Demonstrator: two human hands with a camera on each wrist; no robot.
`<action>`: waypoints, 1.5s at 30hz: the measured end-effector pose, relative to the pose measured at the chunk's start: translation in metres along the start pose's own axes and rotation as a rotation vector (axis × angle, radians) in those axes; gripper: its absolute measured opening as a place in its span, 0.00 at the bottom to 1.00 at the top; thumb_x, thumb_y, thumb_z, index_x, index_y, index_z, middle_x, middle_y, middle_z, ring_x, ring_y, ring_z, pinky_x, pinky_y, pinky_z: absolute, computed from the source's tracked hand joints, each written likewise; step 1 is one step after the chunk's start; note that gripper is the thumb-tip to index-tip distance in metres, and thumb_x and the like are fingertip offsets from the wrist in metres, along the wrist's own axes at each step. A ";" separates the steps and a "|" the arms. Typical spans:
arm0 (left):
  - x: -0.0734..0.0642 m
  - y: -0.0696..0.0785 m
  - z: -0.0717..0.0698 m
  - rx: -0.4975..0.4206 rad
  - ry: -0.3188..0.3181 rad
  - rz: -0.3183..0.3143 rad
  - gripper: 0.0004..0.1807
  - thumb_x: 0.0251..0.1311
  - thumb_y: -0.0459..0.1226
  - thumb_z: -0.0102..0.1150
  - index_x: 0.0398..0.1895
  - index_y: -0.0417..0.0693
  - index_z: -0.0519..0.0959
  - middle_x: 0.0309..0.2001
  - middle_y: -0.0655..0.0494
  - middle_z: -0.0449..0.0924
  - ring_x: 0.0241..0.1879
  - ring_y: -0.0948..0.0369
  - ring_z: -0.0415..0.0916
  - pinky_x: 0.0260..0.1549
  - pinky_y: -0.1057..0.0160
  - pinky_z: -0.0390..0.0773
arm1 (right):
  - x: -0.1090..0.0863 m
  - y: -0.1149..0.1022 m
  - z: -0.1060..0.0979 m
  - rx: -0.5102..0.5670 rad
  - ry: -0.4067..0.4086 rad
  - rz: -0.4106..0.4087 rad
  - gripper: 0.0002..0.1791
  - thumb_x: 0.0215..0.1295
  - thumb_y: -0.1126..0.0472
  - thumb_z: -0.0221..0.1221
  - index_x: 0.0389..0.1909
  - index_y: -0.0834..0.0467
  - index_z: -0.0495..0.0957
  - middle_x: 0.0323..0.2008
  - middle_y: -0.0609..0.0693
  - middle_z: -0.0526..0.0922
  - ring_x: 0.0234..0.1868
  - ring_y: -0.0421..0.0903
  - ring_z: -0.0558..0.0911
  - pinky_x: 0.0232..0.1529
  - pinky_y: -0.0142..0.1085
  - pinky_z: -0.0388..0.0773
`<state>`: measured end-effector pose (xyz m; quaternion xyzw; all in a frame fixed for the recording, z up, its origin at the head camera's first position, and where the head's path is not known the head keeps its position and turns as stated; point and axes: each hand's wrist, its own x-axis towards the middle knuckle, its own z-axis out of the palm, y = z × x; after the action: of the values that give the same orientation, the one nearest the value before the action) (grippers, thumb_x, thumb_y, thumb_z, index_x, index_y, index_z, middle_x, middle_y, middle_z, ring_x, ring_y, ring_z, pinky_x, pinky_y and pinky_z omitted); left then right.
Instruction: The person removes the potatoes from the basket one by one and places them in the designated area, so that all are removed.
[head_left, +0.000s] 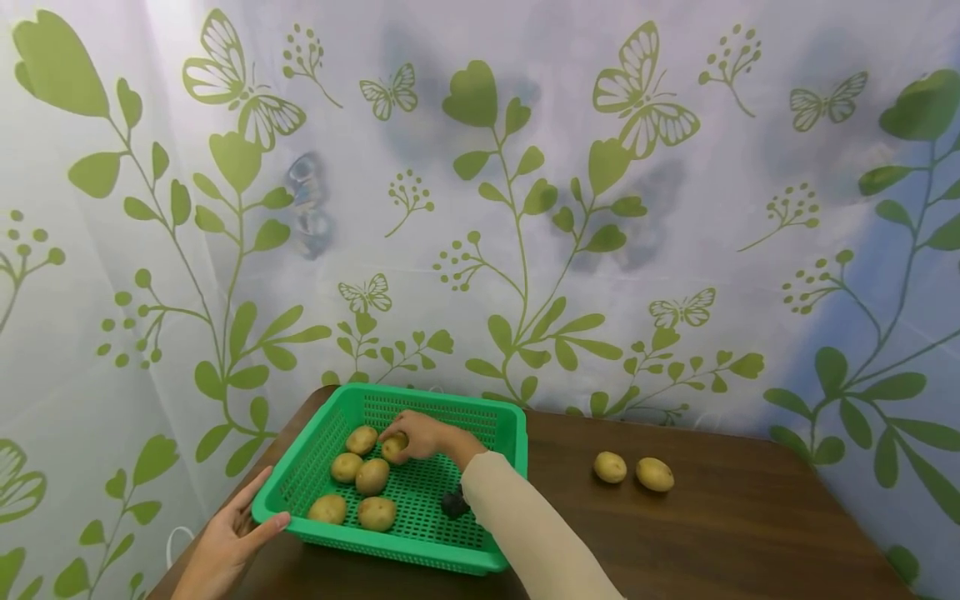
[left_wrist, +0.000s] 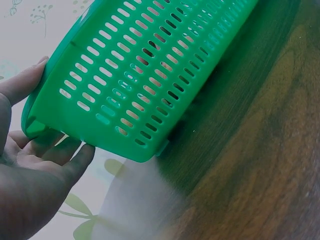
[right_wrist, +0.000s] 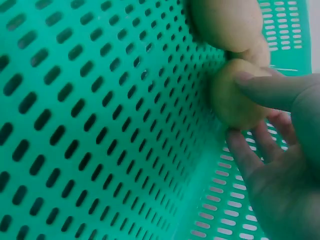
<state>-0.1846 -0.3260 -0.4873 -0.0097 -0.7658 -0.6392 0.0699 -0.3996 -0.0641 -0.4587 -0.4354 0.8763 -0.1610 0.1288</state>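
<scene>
A green perforated plastic basket (head_left: 442,396) stands on the table with several potatoes inside, mostly toward its left side. My left hand (head_left: 225,537) grips the basket's front left corner, thumb over the rim and fingers beneath it, as the left wrist view (left_wrist: 45,165) shows. Reaching into the basket, my right hand (head_left: 424,435) holds a potato (right_wrist: 232,95) between thumb and fingers, low by the basket floor. Other potatoes, such as the brown one (head_left: 372,477), lie close by. Whether the held potato touches the floor I cannot tell.
Two more potatoes, a left one (head_left: 610,467) and a right one (head_left: 655,474), lie on the dark wooden table (head_left: 720,525) right of the basket. A patterned curtain (head_left: 420,208) hangs behind. A small black object (head_left: 454,503) shows beside the right sleeve.
</scene>
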 end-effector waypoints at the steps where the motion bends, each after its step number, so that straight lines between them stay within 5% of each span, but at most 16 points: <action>1: -0.001 0.000 0.000 0.006 0.002 0.001 0.43 0.76 0.35 0.58 0.83 0.35 0.44 0.77 0.28 0.47 0.53 0.89 0.64 0.48 0.75 0.77 | -0.001 0.000 0.001 -0.001 -0.013 0.004 0.26 0.71 0.60 0.68 0.69 0.49 0.78 0.66 0.48 0.73 0.63 0.44 0.73 0.58 0.35 0.76; 13: -0.003 0.000 0.002 -0.017 -0.003 -0.002 0.42 0.76 0.32 0.57 0.83 0.35 0.43 0.77 0.29 0.47 0.54 0.87 0.66 0.48 0.74 0.78 | -0.006 0.003 -0.001 0.081 -0.030 0.025 0.29 0.67 0.59 0.72 0.68 0.49 0.77 0.62 0.46 0.76 0.54 0.41 0.76 0.48 0.33 0.77; 24: -0.003 0.003 0.003 -0.001 -0.013 -0.013 0.44 0.76 0.36 0.58 0.84 0.37 0.44 0.78 0.30 0.45 0.53 0.88 0.64 0.49 0.75 0.77 | -0.015 0.000 -0.015 0.322 -0.054 0.020 0.30 0.64 0.65 0.73 0.67 0.54 0.78 0.62 0.47 0.75 0.53 0.41 0.76 0.48 0.35 0.79; 30: 0.001 0.002 0.007 -0.092 -0.014 0.014 0.44 0.75 0.33 0.59 0.84 0.38 0.43 0.77 0.32 0.47 0.57 0.82 0.69 0.51 0.73 0.78 | -0.024 -0.003 -0.031 0.318 -0.118 0.003 0.29 0.65 0.66 0.72 0.66 0.53 0.79 0.63 0.44 0.74 0.56 0.40 0.74 0.50 0.35 0.78; 45: -0.001 0.001 0.004 -0.114 -0.018 0.016 0.44 0.76 0.32 0.58 0.84 0.37 0.41 0.77 0.30 0.45 0.56 0.82 0.70 0.50 0.73 0.78 | -0.043 -0.007 -0.059 0.290 -0.122 -0.055 0.27 0.66 0.69 0.70 0.64 0.51 0.79 0.60 0.47 0.75 0.52 0.43 0.77 0.46 0.34 0.80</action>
<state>-0.1839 -0.3220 -0.4866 -0.0258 -0.7286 -0.6812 0.0673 -0.3909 -0.0239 -0.3986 -0.4449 0.8222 -0.2625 0.2390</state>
